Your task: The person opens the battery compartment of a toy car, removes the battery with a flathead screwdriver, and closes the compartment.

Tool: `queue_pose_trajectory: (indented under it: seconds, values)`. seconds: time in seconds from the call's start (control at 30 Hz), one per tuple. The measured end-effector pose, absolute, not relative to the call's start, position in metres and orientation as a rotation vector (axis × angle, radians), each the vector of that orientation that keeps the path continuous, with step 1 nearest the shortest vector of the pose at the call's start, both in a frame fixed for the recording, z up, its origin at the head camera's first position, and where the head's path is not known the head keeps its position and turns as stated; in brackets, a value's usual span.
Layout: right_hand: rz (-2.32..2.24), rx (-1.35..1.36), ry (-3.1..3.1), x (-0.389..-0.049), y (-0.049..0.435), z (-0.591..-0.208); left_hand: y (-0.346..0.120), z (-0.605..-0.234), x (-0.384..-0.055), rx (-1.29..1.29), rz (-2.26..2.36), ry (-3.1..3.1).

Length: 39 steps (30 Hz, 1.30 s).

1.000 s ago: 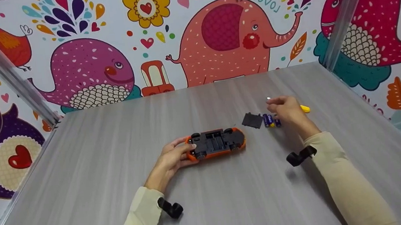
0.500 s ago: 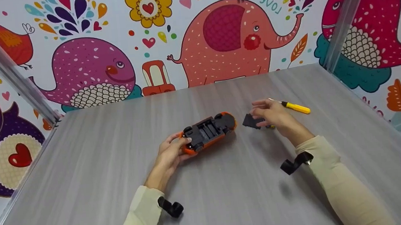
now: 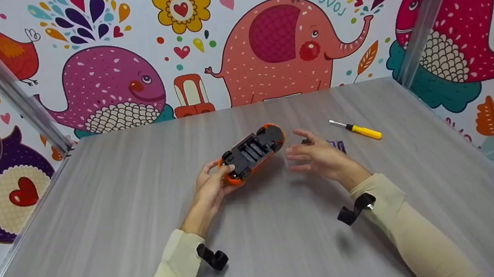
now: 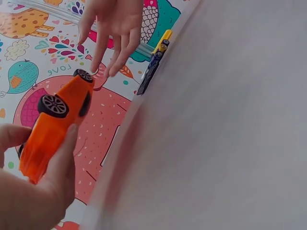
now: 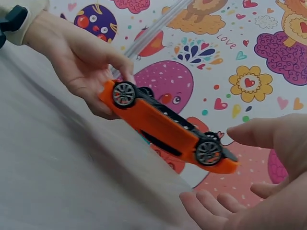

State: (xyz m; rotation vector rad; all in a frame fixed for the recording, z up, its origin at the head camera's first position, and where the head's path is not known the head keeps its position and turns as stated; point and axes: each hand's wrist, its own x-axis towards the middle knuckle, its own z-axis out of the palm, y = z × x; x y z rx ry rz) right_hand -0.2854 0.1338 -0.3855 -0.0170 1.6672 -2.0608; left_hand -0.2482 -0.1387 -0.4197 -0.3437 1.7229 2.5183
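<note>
My left hand [image 3: 209,192] grips one end of an orange toy car [image 3: 254,152], held upside down above the table. Its black underside faces up and shows an uncovered battery compartment [image 3: 252,151]. The car tilts, its free end pointing away to the right. Close to that end is my right hand [image 3: 325,160], fingers spread and holding nothing. In the right wrist view, its thumb and fingers [image 5: 206,203] stand apart on either side of the car's end, without touching it. Behind this hand, partly hidden, lie purple batteries [image 3: 341,147] and a black cover [image 3: 307,141].
A screwdriver [image 3: 364,132] with a yellow handle lies farther right on the grey table [image 3: 141,177]. A wall [image 3: 202,65] with cartoon animals borders the table's back and sides, with metal posts [image 3: 422,19] at the corners.
My right hand has come left from the batteries and screwdriver toward the car, its fingers spreading. My left hand has tilted the car, swinging its free end up and away.
</note>
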Motion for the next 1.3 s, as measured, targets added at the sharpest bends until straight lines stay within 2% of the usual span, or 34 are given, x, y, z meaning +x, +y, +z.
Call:
queue_pose_trajectory:
  seconds: [0.43,1.3]
  values:
    - [-2.208,0.008,1.336,-0.274,0.114,-0.391,-0.125,-0.418,-0.242,-0.29,2.53,1.75]
    - [-2.39,-0.016,1.639,-0.263,0.092,-0.393,-0.118,-0.422,-0.24,-0.073,2.487,1.663]
